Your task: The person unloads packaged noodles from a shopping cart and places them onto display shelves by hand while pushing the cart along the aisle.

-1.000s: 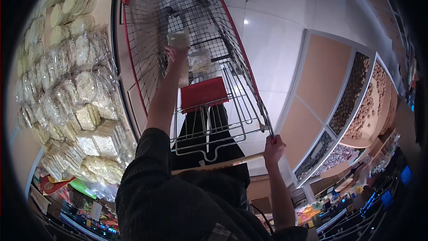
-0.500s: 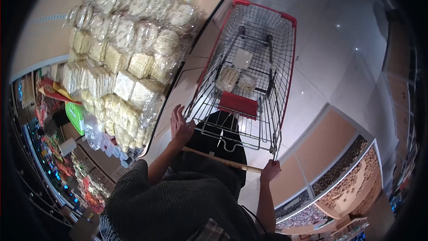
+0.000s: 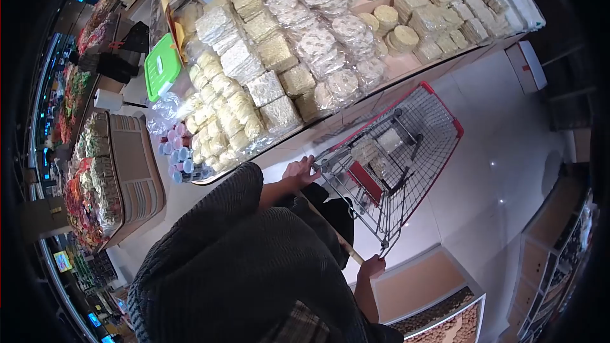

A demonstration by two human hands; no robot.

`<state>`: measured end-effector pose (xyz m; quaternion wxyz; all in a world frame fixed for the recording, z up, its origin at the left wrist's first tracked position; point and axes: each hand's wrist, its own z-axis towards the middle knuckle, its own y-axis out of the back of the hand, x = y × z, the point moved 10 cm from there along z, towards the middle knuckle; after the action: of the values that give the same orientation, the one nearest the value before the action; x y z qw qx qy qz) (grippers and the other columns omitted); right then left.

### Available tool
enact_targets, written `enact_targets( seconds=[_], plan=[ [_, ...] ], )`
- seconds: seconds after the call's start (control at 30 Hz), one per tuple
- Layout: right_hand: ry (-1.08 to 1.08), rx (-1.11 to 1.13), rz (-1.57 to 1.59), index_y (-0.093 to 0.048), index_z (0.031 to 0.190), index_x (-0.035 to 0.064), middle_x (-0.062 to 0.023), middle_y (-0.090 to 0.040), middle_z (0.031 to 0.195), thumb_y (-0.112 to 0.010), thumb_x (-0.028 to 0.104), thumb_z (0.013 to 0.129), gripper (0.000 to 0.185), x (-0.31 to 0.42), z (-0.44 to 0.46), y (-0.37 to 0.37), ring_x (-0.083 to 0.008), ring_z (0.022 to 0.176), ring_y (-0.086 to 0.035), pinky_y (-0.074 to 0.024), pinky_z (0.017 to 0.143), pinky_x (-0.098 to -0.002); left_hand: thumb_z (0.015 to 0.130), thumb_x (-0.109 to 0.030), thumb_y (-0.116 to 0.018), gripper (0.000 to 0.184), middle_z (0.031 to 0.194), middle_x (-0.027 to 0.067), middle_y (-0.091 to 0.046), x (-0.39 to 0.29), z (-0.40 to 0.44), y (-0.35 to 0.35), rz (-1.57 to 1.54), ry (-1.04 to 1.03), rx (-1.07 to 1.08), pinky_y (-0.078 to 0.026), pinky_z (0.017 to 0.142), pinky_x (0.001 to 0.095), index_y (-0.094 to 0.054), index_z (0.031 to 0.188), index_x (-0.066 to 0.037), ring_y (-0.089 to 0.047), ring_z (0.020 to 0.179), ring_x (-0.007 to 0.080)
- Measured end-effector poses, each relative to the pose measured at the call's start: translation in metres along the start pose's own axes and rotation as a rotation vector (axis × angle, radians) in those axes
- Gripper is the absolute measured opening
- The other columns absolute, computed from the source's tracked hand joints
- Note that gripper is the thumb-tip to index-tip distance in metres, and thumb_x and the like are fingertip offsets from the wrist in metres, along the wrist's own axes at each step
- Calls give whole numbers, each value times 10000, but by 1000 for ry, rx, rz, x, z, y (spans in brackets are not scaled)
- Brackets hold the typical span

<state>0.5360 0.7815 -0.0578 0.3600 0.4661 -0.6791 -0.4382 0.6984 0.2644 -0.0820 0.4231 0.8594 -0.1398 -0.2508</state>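
A wire shopping cart (image 3: 406, 171) with red trim stands in front of me, turned toward the upper right. Inside it lie a few clear-wrapped pale packs (image 3: 367, 152), close to a red panel (image 3: 365, 183). My left hand (image 3: 301, 171) is at the cart's near left corner, its fingers curled against the frame. At the other end of the light, wood-coloured push handle (image 3: 351, 251), my right hand (image 3: 372, 268) is closed around the bar. A dark ribbed garment covers much of the near view.
Left and ahead, a display table (image 3: 397, 79) bears stacked noodle-like packs (image 3: 276, 54), small lidded cups (image 3: 178, 146) and a green-lidded box (image 3: 162, 68). A wood-panelled bin (image 3: 416, 282) stands at the right. Behind the cups is another goods stand (image 3: 136, 171).
My view and the cart have swung to the right, so more of the display shows. My left hand, spread and raised before, is now curled at the cart's corner. My right hand stays on the handle.
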Motion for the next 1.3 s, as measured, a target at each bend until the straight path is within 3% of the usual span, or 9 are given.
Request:
enact_targets(
  seconds=[0.17,0.27,0.37,0.53,0.87,1.27,1.3],
  plan=[
    [22,7,-21,-746,973,-3,-222,-735,947,-595,274,896,325,-2,2,-4,-433,912,-698,-531,819,-566,939,-654,-494,693,1191,177,-648,11,2,-11,13,18,-48,-546,870,490,-500,1353,-99,-683,946,400],
    [73,-20,-27,-748,967,-1,-225,-740,968,-615,284,902,321,-2,3,0,-430,924,-705,-538,835,-554,937,-633,-510,666,1185,186,-648,3,-9,2,-62,13,-21,-529,909,497,-507,1315,-85,-672,987,393],
    [89,-11,-39,-746,966,-12,-235,-739,971,-622,292,906,334,-1,1,-1,-431,921,-708,-545,830,-550,928,-585,-561,605,1070,227,-680,0,-7,7,-50,-65,-83,-576,786,511,-531,1219,-55,-714,879,395],
    [80,7,-44,-736,982,-35,-256,-730,962,-624,301,913,361,1,2,2,-434,918,-713,-559,825,-542,928,-532,-586,558,1030,240,-686,-7,-12,11,-54,-67,-79,-582,752,505,-534,1186,-41,-715,859,401],
    [12,-48,-76,-743,990,20,-204,-728,994,-638,295,898,309,-4,0,5,-397,919,-721,-578,810,-532,926,-545,-582,577,955,244,-686,-5,-13,13,-61,-106,-157,-575,693,505,-532,1172,-26,-704,770,412],
    [5,47,-104,-726,997,9,-197,-727,1002,-643,297,905,314,-7,7,-11,-393,926,-727,-589,780,-525,936,-589,-560,639,1036,248,-693,-6,-4,12,-1,-75,-44,-593,746,495,-524,1227,-21,-724,857,401],
    [19,-25,-103,-725,998,7,-208,-728,1000,-640,289,903,310,-4,3,-4,-403,932,-724,-587,793,-525,937,-596,-566,650,1054,243,-695,-2,-3,10,6,-66,-34,-596,752,488,-517,1247,-27,-727,877,398]
  ],
)
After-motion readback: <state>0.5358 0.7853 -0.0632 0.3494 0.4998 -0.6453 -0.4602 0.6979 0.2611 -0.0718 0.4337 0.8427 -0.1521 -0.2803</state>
